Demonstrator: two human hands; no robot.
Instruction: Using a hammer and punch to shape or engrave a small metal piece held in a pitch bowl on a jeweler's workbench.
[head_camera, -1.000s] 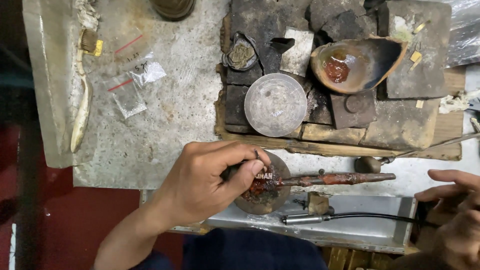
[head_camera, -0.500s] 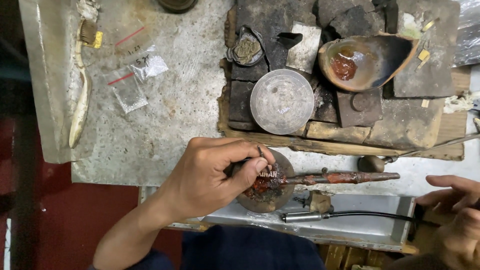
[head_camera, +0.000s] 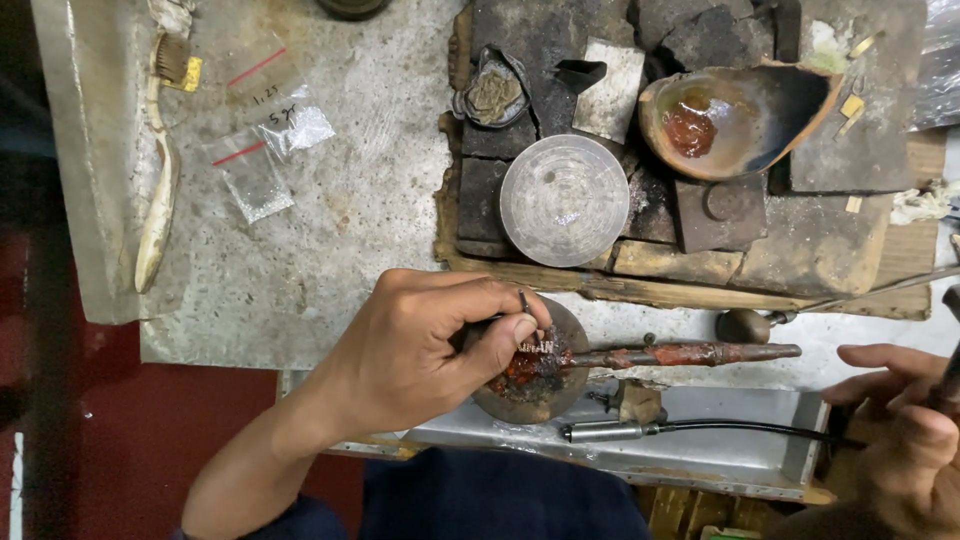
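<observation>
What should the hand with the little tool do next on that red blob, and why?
Probably keep the left hand steady and nudge the thin tool gently at the small piece set in the red wax. Its tip already sits right over that piece on the round block, and the right hand is off to the side, not bracing anything.

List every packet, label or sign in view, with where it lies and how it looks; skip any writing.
Small clear plastic bag: upper left of the grey slab, flat, red seal strip, glittery contents.
Second clear plastic bag: just below and left of the first, red strip, nearly see-through.
No signs or screens in view.
</observation>
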